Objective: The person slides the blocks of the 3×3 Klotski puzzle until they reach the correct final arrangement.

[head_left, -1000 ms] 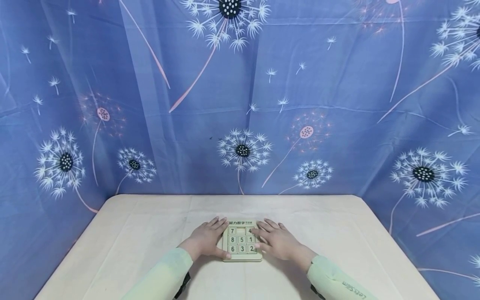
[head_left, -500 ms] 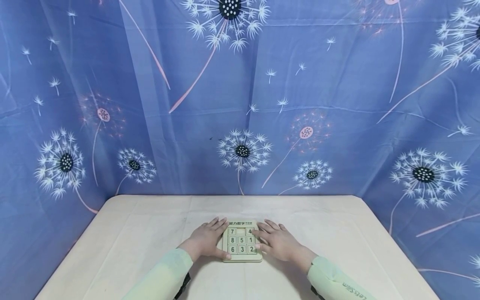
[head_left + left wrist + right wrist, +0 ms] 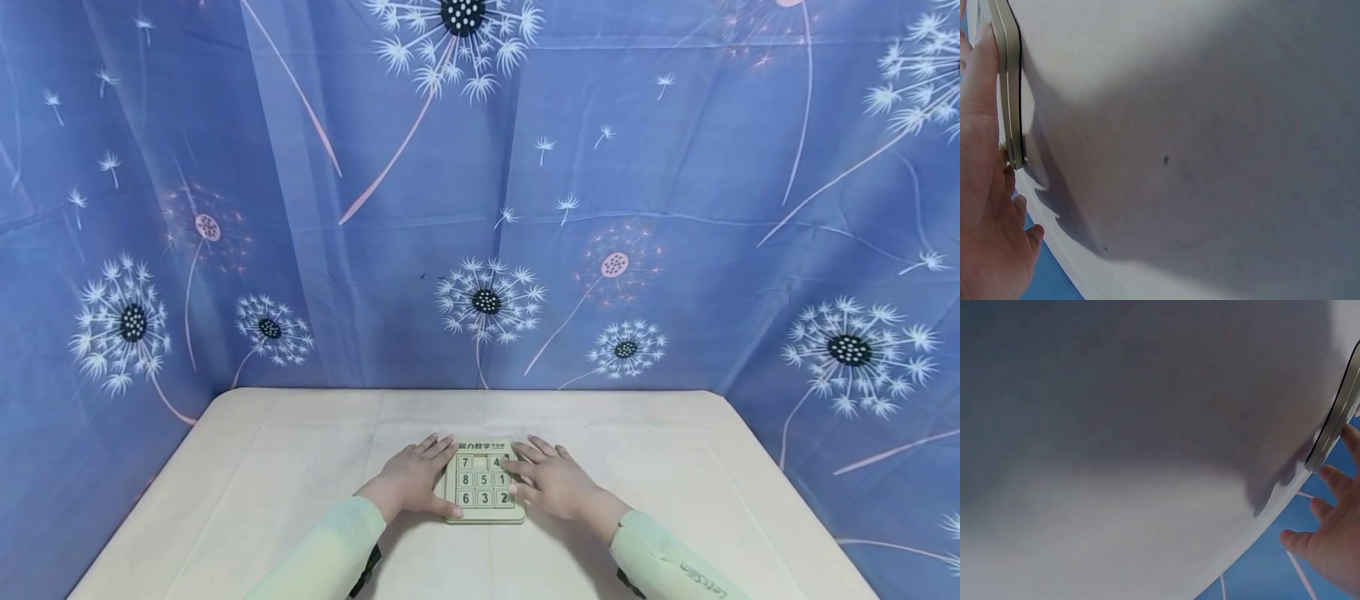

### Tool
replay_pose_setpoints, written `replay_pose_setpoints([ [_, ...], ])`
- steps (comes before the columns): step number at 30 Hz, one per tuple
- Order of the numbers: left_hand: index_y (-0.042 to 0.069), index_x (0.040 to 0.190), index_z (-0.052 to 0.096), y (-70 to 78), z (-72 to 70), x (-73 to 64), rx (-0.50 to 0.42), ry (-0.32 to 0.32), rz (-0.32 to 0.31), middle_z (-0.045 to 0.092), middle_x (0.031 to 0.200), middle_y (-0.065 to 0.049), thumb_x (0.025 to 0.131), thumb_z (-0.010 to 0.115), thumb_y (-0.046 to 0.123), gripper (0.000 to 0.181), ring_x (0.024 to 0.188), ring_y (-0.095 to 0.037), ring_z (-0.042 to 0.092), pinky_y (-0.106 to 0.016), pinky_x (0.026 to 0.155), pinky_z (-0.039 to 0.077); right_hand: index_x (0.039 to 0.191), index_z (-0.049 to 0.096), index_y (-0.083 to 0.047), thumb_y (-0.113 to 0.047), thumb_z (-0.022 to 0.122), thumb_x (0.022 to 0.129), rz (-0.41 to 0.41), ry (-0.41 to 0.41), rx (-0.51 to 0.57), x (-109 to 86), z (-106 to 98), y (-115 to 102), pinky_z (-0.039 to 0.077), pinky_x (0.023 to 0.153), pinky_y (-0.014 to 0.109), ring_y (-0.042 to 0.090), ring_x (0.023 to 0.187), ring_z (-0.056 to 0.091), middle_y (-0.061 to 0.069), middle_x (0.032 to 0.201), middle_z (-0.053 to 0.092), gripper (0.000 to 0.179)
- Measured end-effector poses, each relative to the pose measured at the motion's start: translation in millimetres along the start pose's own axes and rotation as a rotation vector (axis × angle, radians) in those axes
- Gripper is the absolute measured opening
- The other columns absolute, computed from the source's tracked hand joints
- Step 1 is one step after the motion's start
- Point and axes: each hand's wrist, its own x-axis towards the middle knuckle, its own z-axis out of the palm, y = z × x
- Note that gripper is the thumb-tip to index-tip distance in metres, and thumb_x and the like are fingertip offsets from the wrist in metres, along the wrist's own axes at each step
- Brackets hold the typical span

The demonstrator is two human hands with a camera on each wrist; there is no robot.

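Fingers (image 3: 522,468) of the right hand (image 3: 558,483) are spread and almost straight, and the tip of the index finger touches the tile with 4 (image 3: 492,461), in the top row of the number board (image 3: 487,516). This tile stands slightly to the left of its corner, so a narrow dark gap shows at its right, and a bare place is between it and the tile with 7 (image 3: 465,462). The middle row (image 3: 483,480) reads 8, 5, 1 and the bottom row (image 3: 484,498) reads 6, 3, 2. The right thumb (image 3: 524,493) is close to 1 and 2 (whether it presses there, I cannot tell). At the other side, the left hand (image 3: 411,479) is also open: its fingers extend along the upper left edge, and its thumb (image 3: 442,504) rests on the lower left corner. From the left wrist, the side of the board appears as two thin layers.

The board lies flat on the pale table (image 3: 315,467), near its middle, between both hands. Further out come two light green sleeves, the left sleeve (image 3: 322,542) and the right sleeve (image 3: 660,554), which carries dark lettering. Behind the table and on both sides hangs a blue cloth (image 3: 397,292) with printed dandelions
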Motion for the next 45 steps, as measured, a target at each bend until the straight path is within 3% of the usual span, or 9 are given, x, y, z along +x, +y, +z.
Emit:
replay_pose_setpoints([
  [45, 0.013, 0.160, 0.036, 0.4, -2.5, 0.1, -0.020, -0.009, 0.003, 0.031, 0.171, -0.002, 0.075, 0.077, 0.070, 0.110, 0.159, -0.028, 0.027, -0.050, 0.129, 0.031, 0.143, 0.061, -0.020, -0.050, 0.053, 0.103, 0.019, -0.023, -0.002, 10.5, -0.9, -16.2, 0.033, 0.116, 0.076, 0.045, 0.152, 0.036, 0.013, 0.160, 0.048, 0.051],
])
